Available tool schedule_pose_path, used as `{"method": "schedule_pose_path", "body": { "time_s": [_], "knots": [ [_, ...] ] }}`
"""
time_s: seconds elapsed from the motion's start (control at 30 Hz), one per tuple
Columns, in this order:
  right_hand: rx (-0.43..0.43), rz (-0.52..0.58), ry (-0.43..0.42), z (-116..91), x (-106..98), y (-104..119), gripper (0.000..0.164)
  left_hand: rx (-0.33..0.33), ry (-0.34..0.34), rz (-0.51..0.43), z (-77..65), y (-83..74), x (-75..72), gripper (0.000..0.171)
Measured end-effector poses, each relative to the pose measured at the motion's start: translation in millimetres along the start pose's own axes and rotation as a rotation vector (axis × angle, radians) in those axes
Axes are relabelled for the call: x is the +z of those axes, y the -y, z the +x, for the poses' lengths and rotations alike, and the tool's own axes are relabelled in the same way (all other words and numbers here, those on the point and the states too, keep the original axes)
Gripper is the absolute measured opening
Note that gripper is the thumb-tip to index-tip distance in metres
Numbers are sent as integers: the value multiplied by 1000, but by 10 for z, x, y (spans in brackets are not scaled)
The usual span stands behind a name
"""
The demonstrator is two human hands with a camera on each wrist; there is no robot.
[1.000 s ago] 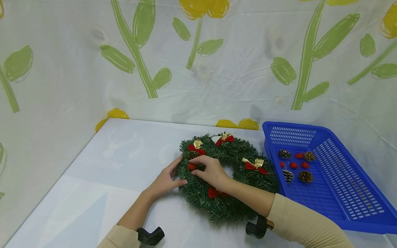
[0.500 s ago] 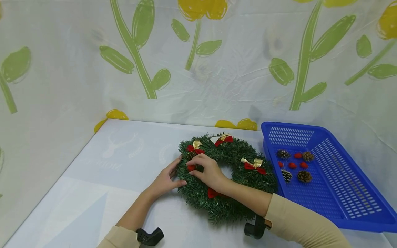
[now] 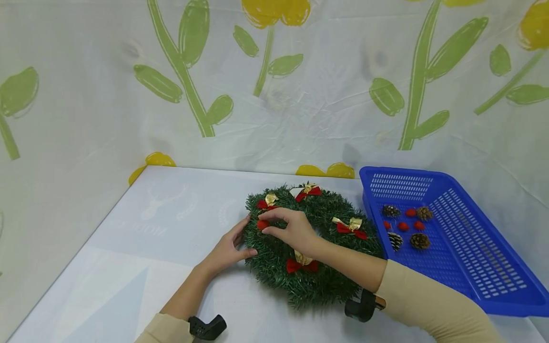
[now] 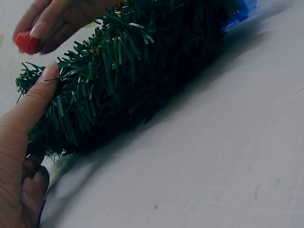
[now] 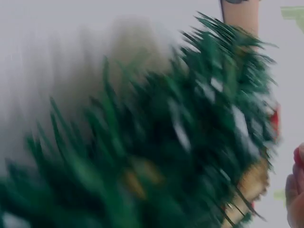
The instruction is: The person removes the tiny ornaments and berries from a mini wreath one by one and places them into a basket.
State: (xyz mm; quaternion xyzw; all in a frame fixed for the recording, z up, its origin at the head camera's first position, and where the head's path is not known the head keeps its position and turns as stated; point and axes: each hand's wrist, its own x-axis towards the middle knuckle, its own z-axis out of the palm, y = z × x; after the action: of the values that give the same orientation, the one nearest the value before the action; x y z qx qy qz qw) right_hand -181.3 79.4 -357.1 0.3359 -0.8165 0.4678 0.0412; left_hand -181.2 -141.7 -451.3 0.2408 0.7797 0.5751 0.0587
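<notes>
A green artificial Christmas wreath lies on the white table, with several red-and-gold bows on it. My left hand grips its left edge; in the left wrist view the thumb presses on the greenery while the other fingers are partly hidden below. Between the thumb and fingertips of my right hand is a small red berry ornament, held over the wreath's left side. The left wrist view shows this berry just above the greenery. The right wrist view is blurred, mostly filled by the wreath.
To the right of the wreath stands a blue plastic basket, close against it. Several pine cones and red berries lie inside. Behind the table hangs a white cloth printed with flowers.
My right hand has risen slightly from the wreath with the red berry, uncovering more of the lower bow. The left hand keeps its place on the edge.
</notes>
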Motion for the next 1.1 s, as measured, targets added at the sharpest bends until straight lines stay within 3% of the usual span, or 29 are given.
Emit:
{"method": "schedule_pose_path", "body": {
  "time_s": [0.23, 0.33, 0.47, 0.83, 1.1],
  "knots": [
    [211, 297, 71, 52, -374, 58, 31, -5, -5, -8, 18, -6, 18, 92],
    [239, 422, 96, 49, -518, 36, 33, -10, -4, -7, 25, 0, 27, 91],
    [257, 542, 109, 45, -672, 18, 24, -25, -2, 3, 16, 11, 26, 91],
    [264, 639, 140, -11, -991, -20, 32, -10, -12, 23, 15, 28, 6, 90],
    [231, 642, 260, -95, -1327, -34, 29, -8, -15, 10, 20, 19, 16, 92]
  ]
}}
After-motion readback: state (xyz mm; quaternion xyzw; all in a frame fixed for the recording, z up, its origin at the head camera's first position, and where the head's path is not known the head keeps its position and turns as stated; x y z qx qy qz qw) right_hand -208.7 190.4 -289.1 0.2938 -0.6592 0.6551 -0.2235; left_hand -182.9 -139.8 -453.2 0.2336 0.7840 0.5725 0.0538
